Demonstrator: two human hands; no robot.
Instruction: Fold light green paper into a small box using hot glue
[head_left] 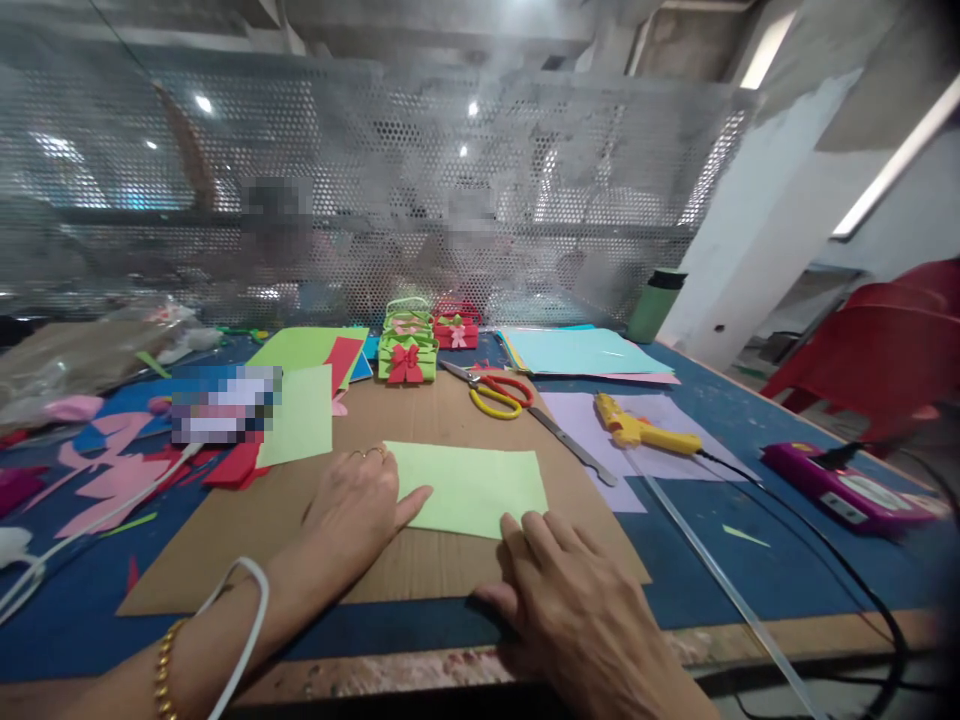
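A light green paper rectangle lies on a brown cardboard sheet in front of me. My left hand rests at the paper's left edge, its thumb stretched out onto it; its fingertips are hidden behind the knuckles. A ring shows on a finger. My right hand touches the paper's lower right corner with its fingertips, thumb apart on the cardboard. Beyond the paper lie scissors with red and yellow handles and a grey metal blade.
A yellow glue gun with a clear stick lies on lilac paper, its cord running toward a purple power socket. Small green paper bags, paper stacks and a green bottle stand behind. Paper scraps lie left.
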